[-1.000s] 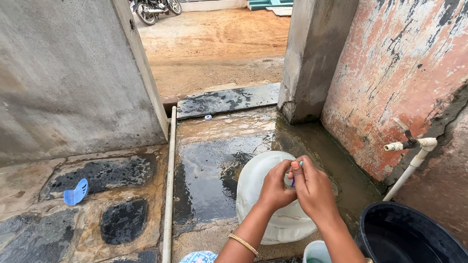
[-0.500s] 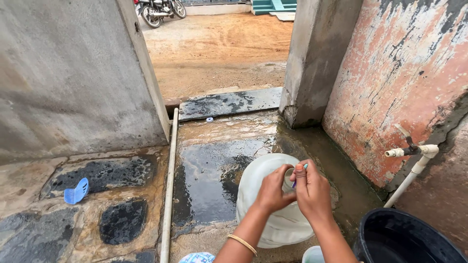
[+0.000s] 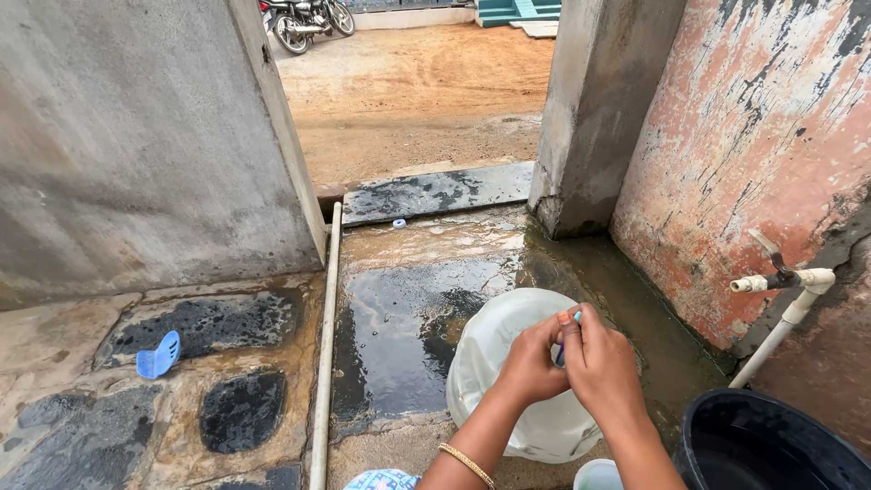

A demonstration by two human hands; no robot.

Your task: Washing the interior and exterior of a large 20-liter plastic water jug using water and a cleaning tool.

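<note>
Scoop: small blue plastic scoop on wet stone paving, far left.
Pipe: pale pipe lying along the ground.
Jug: large translucent white plastic jug on wet concrete, under both hands.
Left hand: fingers curled around the jug's top.
Right hand: pinching a small blue cap there.
Tap: white wall tap, right.
Tub: black tub, lower right.

We cannot see the jug's neck; 2 hands, left and right, cover it. A small blue item between fingers: unidentifiable. Black tub, white cup and motorcycle cut by frame edges.
</note>
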